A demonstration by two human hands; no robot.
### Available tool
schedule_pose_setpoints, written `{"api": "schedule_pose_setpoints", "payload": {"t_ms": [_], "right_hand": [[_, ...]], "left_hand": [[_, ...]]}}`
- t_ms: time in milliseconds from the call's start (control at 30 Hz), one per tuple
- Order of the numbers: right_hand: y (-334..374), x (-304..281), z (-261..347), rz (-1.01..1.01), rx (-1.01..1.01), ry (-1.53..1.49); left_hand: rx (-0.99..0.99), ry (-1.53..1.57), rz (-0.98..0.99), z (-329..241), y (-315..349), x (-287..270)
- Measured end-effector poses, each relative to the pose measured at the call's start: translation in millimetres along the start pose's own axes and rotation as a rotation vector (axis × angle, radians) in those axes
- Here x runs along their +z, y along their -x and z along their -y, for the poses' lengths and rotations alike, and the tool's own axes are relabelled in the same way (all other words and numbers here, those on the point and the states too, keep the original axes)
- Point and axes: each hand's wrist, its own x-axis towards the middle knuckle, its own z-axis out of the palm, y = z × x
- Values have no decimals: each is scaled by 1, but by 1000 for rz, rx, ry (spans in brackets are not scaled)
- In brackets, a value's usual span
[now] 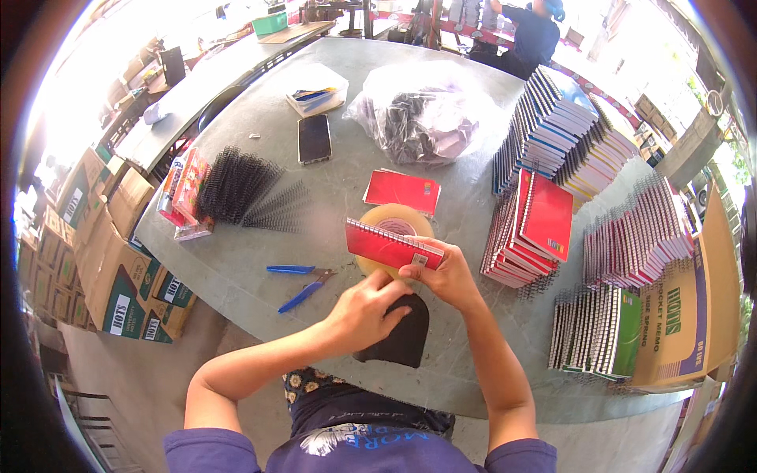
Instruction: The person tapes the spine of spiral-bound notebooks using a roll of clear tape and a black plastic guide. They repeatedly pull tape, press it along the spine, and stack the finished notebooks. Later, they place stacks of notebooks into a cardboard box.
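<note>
A small red spiral notebook (382,243) is tilted above the table in my right hand (443,272), whose thumb presses its lower right corner near a white label. My left hand (364,310) is just below the notebook, fingers bent and thumb apart, with nothing visible in its grasp. Under the notebook lies a wide roll of yellowish tape (408,217), partly covered. A black flat piece with a rounded end (404,347) rests below my hands. Blue-handled pliers (296,302) lie spread to the left. Beyond the tape sit red notebook covers (402,191).
Black wire coils (233,185) lie at left. A phone (315,139), a white tray (317,96) and a clear plastic bag (426,114) stand farther back. Stacked red (524,229), blue (544,130) and green notebooks (593,331) fill the right, beside a carton (678,315). Another person (527,35) is behind.
</note>
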Motion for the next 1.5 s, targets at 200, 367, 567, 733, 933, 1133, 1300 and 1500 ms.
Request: {"api": "schedule_pose_setpoints", "payload": {"t_ms": [200,367,567,733,933,1133,1300,1500], "right_hand": [[2,4,-12,-96,-69,-91],[5,10,2,-141,-38,-216],[5,-2,-13,-97,-190,164],[9,-5,6,-201,-337,683],[16,-6,30,-195,118,479],[9,2,-5,-233,33,-64],[8,6,-1,-211,52,-107],[9,6,-4,-150,25,-141]], "left_hand": [[312,-366,-294,-5,-23,-26],[259,-579,-121,5,-45,-55],[227,-520,-130,0,-51,-52],[197,-525,-23,5,-53,-56],[242,-554,-6,10,-54,-54],[142,-411,-53,2,-57,-53],[100,-609,84,0,-60,-63],[135,-563,66,9,-57,-58]]}}
